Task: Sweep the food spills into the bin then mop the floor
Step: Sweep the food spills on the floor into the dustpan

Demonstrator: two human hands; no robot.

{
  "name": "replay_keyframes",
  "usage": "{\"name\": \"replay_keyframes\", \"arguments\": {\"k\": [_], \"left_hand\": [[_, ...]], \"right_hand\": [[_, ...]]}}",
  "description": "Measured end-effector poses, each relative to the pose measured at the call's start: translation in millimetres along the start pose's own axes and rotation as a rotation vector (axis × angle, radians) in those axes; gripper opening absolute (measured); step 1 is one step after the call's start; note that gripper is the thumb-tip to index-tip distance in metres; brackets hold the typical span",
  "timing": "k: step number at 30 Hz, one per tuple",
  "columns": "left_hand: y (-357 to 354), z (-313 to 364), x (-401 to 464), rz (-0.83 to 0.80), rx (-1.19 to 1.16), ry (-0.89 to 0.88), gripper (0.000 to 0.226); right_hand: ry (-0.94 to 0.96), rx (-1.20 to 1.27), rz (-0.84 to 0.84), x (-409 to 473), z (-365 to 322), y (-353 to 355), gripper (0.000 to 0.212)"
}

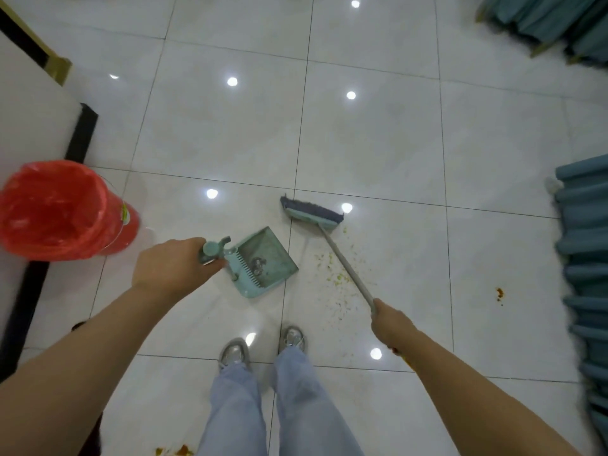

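Teal dustpan (pixel 263 261) gripped by left hand (pixel 171 264); right hand (pixel 390 324) grips broom (pixel 329 232).

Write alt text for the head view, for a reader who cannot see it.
A person's right hand grips a grey-handled teal broom beside yellow-green crumbs on the white tiled floor, while the left hand holds the handle of a teal plastic dustpan. A red-bagged bin stands to the left.
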State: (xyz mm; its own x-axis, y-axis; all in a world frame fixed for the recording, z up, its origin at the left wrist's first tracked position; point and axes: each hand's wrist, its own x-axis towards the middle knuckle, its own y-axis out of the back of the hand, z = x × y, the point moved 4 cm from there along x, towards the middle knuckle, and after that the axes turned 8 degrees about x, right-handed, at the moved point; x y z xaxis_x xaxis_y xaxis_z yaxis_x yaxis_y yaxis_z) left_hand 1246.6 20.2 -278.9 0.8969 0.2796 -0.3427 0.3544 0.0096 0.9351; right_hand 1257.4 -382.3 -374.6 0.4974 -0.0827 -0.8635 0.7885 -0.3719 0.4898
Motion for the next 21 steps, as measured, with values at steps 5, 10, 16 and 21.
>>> {"name": "replay_keyframes", "arguments": {"k": [5, 10, 16, 21], "left_hand": [[2, 1, -22, -0.012, -0.06, 0.046, 0.048], [18, 11, -27, 0.028, -0.164, 0.077, 0.041], [27, 28, -42, 0.05, -0.18, 0.087, 0.039], [19, 46, -61, 0.004, -0.174, 0.074, 0.038]], "right_hand": [[-0.044, 0.078, -0.017, -34, 60, -8, 0.04], [-0.031, 0.231, 0.07, -23, 72, 27, 0.044], [-0.029, 0.294, 0.095, 26, 41, 47, 0.046], [-0.126, 0.267, 0.028, 36, 53, 34, 0.044]]}}
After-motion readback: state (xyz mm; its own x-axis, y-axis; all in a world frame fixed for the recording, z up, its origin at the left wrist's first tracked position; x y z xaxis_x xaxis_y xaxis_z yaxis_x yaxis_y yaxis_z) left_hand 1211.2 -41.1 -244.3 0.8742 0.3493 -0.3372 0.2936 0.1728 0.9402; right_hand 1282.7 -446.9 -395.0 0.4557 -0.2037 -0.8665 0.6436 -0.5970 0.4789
